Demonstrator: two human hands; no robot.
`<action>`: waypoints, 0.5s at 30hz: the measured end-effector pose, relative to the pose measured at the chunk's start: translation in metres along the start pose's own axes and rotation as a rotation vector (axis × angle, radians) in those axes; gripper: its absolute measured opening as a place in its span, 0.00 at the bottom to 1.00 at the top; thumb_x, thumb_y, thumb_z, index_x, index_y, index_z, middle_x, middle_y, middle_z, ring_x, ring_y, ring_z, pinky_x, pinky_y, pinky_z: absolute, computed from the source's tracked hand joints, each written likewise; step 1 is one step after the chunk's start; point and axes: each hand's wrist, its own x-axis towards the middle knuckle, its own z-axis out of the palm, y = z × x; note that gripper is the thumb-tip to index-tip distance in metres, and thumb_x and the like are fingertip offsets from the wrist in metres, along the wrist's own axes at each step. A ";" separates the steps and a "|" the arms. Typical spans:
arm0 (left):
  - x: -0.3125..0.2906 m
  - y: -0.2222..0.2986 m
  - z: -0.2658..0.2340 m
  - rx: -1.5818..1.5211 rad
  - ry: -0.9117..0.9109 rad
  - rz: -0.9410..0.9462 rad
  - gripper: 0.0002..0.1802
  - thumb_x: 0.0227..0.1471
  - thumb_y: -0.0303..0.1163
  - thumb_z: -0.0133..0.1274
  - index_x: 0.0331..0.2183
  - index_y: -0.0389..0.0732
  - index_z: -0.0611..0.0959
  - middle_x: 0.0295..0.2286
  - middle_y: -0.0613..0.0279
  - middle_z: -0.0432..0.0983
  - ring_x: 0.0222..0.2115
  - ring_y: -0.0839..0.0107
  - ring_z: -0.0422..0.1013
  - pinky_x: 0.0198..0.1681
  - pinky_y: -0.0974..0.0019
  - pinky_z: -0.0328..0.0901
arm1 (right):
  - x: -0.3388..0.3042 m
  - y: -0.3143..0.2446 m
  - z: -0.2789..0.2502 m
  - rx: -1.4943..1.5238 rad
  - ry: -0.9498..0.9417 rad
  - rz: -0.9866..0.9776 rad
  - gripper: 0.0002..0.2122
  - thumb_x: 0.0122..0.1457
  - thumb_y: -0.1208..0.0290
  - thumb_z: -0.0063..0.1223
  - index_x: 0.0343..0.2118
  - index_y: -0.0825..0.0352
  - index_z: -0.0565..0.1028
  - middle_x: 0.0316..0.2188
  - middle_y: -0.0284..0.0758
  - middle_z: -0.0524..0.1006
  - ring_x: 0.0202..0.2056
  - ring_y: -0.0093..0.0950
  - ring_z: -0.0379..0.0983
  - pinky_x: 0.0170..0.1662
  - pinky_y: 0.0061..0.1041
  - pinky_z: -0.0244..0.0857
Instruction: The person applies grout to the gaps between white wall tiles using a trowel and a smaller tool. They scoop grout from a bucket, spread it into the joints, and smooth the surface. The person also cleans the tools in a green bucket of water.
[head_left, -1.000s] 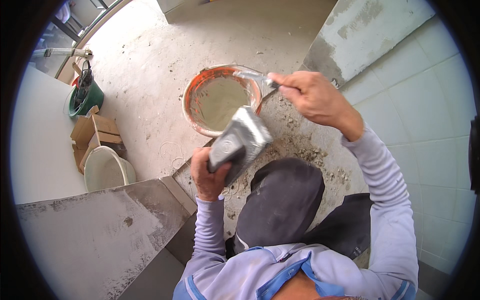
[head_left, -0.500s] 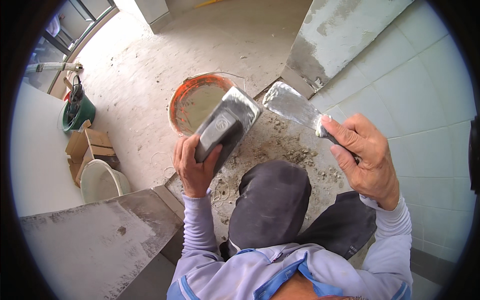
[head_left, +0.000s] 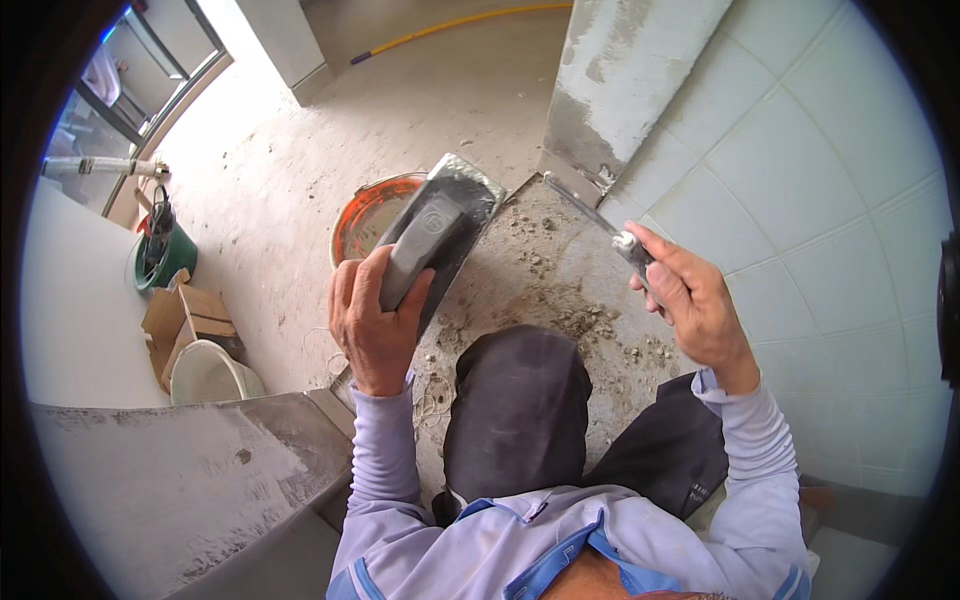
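Note:
My left hand (head_left: 372,325) is wrapped round the grey handle of a plastering trowel (head_left: 462,208), whose flat plate slants up and away with pale paste along its far edge. Behind that plate, and partly hidden by it, stands a bucket (head_left: 347,222) with an orange inner wall smeared with pale paste. In my right hand (head_left: 697,310) is a putty knife (head_left: 585,207), gripped by its dark handle. Its blade is seen nearly edge-on and points toward the far left. A lump of white paste sticks where blade meets handle. The two tools are apart.
Tiled wall (head_left: 800,170) rises close on my right, and a plastered wall end (head_left: 610,100) stands ahead. Crumbled mortar (head_left: 570,312) covers the floor before my knees. At left are a green bucket (head_left: 178,262), a cardboard box (head_left: 205,312) and a whitish bucket (head_left: 205,375). A yellow pole (head_left: 450,27) lies farther off.
The putty knife has turned from showing its broad face to nearly edge-on, and my right hand has shifted left and down. The trowel has moved slightly left and hides more of the orange bucket.

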 end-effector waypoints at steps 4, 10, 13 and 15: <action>-0.007 -0.016 -0.007 -0.129 0.120 -0.185 0.20 0.39 0.35 0.66 0.35 0.38 0.79 0.28 0.58 0.73 0.31 0.63 0.70 0.36 0.62 0.64 | 0.019 0.042 -0.005 0.446 -0.074 0.273 0.19 0.65 0.64 0.42 0.55 0.69 0.65 0.27 0.32 0.74 0.21 0.16 0.67 0.20 0.15 0.61; -0.033 -0.081 0.006 -0.880 0.049 -0.513 0.15 0.61 0.38 0.45 0.44 0.38 0.75 0.32 0.62 0.77 0.27 0.80 0.72 0.28 0.75 0.68 | 0.054 0.143 0.069 0.637 -0.307 0.679 0.14 0.62 0.64 0.46 0.45 0.69 0.69 0.28 0.35 0.75 0.24 0.23 0.72 0.24 0.22 0.66; -0.060 -0.113 0.022 -1.087 0.037 -0.680 0.17 0.62 0.41 0.42 0.45 0.39 0.74 0.37 0.61 0.77 0.32 0.75 0.74 0.34 0.72 0.72 | 0.047 0.176 0.131 -0.457 -0.234 0.006 0.14 0.57 0.69 0.51 0.44 0.67 0.69 0.31 0.38 0.73 0.34 0.32 0.73 0.35 0.30 0.69; -0.071 -0.121 0.034 -1.137 0.018 -0.702 0.19 0.63 0.43 0.40 0.46 0.40 0.74 0.38 0.61 0.76 0.34 0.74 0.74 0.37 0.70 0.72 | 0.044 0.160 0.137 -0.615 -0.254 -0.096 0.14 0.54 0.71 0.53 0.44 0.66 0.70 0.34 0.39 0.70 0.39 0.37 0.70 0.41 0.34 0.67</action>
